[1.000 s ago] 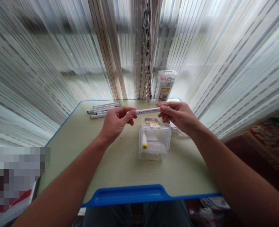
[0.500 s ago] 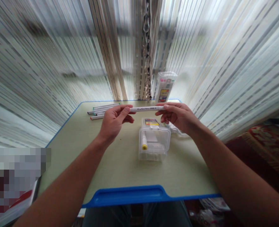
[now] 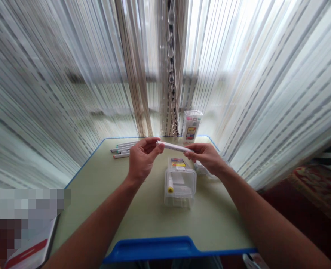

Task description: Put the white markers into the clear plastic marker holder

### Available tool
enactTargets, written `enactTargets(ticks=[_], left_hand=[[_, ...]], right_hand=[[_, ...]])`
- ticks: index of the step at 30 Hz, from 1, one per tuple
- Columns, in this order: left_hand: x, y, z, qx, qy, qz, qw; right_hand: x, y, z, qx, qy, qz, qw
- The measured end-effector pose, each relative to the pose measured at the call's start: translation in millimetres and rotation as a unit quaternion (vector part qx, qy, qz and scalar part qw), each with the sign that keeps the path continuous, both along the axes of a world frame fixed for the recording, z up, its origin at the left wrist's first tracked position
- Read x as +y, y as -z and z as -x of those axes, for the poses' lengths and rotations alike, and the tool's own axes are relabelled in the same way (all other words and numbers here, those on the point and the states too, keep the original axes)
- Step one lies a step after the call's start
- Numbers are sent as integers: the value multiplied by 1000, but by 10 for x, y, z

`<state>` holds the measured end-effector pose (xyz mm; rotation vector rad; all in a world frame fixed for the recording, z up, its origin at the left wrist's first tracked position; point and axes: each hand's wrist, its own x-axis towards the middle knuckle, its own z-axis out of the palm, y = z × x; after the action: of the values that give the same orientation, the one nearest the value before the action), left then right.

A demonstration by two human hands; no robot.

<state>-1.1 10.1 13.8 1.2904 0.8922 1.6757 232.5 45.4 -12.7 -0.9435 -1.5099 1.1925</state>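
Above the table I hold a white marker (image 3: 174, 147) between both hands. My left hand (image 3: 143, 158) pinches its left end between thumb and fingers. My right hand (image 3: 206, 156) grips the other end, a little lower, so the marker slants down to the right. Below it a clear plastic case (image 3: 193, 183) lies on its side with its open end towards me. Inside the case is a marker with a yellow end (image 3: 170, 186). Several white markers (image 3: 122, 152) with coloured ends lie behind my left hand, partly hidden by it.
Another clear case (image 3: 192, 127) with pink and green showing inside stands upright at the table's back edge. A clear plastic piece (image 3: 203, 170) lies partly under my right hand. The pale green table (image 3: 98, 194) has a blue rim. String curtains (image 3: 70, 93) hang behind it.
The marker has gone from nearly level to slanting, with its left end now higher. My left hand has shifted its hold towards that end. The view has tilted upward.
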Motion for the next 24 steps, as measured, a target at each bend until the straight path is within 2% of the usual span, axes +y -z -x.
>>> enactTargets(ticks=[5, 10, 13, 18, 24], left_hand=[[-23, -136, -103, 7, 35, -26, 999], [-50, -318, -225, 103, 73, -123, 984], [-121, -439, -304, 147, 121, -163, 968], [-264, -563, -372, 123, 211, -103, 964], [-258, -546, -322, 106, 235, -26, 966]], right_hand=[[-13, -21, 28, -10, 25, -29, 999], [-18, -19, 81, 30, 30, -74, 996], [-30, -25, 106, 56, 35, -122, 990], [-65, -73, 104, 58, 59, -188, 979], [-90, -114, 71, 36, 71, -212, 974]])
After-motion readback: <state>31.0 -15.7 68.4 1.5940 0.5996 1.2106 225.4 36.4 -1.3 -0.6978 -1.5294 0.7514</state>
